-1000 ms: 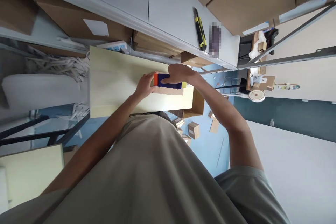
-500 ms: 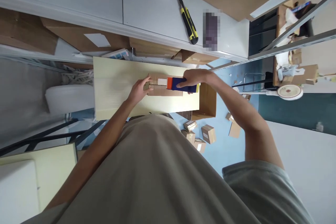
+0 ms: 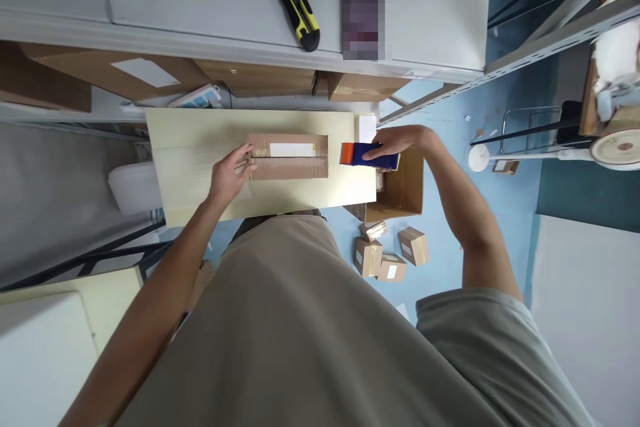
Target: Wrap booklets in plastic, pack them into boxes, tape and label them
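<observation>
A long brown cardboard box (image 3: 289, 168) with a white label lies on the pale yellow board (image 3: 200, 197). A seam runs along its length. At the box's left end is my left hand (image 3: 230, 177), its fingers apart and touching the end. To the right of the box, my right hand (image 3: 393, 143) grips a blue and orange tape dispenser (image 3: 361, 154) above the board's right part. A gap separates the dispenser from the box.
A yellow and black cutter (image 3: 293, 0) and a pixelated dark object (image 3: 363, 10) lie on the grey shelf (image 3: 200, 7). An open carton (image 3: 413, 187) stands beyond the board's right edge. Several small boxes (image 3: 369, 256) are on the blue floor.
My right hand has moved right with the dispenser, off the box, so the label now shows whole. My left hand stays at the box's left end. The view has shifted.
</observation>
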{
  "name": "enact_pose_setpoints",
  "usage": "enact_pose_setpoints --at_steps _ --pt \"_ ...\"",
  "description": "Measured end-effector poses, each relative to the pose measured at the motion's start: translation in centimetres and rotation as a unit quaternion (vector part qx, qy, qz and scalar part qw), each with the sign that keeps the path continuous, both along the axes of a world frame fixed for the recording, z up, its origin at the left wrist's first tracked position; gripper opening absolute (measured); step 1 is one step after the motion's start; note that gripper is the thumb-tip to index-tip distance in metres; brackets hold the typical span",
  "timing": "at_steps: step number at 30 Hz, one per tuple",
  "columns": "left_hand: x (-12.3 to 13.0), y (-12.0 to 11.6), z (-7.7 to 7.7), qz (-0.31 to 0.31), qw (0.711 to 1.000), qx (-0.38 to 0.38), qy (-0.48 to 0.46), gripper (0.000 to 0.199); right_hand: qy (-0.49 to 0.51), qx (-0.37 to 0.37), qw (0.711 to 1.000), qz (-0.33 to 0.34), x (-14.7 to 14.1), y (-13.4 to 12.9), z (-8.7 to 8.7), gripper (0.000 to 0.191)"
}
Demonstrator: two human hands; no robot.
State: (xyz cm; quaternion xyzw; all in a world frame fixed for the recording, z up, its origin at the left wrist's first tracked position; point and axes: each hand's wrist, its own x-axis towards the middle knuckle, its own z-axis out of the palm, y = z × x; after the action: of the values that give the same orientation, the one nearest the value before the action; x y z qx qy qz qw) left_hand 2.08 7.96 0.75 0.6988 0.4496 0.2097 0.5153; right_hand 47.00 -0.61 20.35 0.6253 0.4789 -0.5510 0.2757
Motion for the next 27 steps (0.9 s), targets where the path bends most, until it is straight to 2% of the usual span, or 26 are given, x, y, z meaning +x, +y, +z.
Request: enact_pose_setpoints --at_steps 5,10,15,20,24,27 --pt "0.3 0.0 0.1 0.020 0.999 -0.027 0.015 0.066 0.022 0.032 0.999 0.010 1.6 -0.6 -2.2 0.067" --pt "0.3 0.4 0.1 0.023 0.999 -0.025 0.035 0.065 0.069 0.009 0.997 -0.021 2.3 -1.0 -3.7 0.076" --pt "0.4 0.5 0.5 0.014 0.998 -0.004 0.062 0.067 0.049 0.041 0.998 -0.008 2.0 -1.1 -6.2 0.068" --pt "0.7 0.2 0.7 0.013 0.997 0.013 0.072 0.066 -0.033 0.093 0.995 0.028 -1.6 -1.2 -8.2 0.056" --pt "1.2 0.2 1.3 0.021 0.996 0.010 0.088 0.064 -0.144 0.200 0.967 0.059 -6.1 -2.2 -9.1 0.036" --pt "1.4 0.2 1.6 0.021 0.996 0.001 0.085 0.064 -0.171 0.203 0.964 0.017 -8.5 -3.7 -9.3 0.028"
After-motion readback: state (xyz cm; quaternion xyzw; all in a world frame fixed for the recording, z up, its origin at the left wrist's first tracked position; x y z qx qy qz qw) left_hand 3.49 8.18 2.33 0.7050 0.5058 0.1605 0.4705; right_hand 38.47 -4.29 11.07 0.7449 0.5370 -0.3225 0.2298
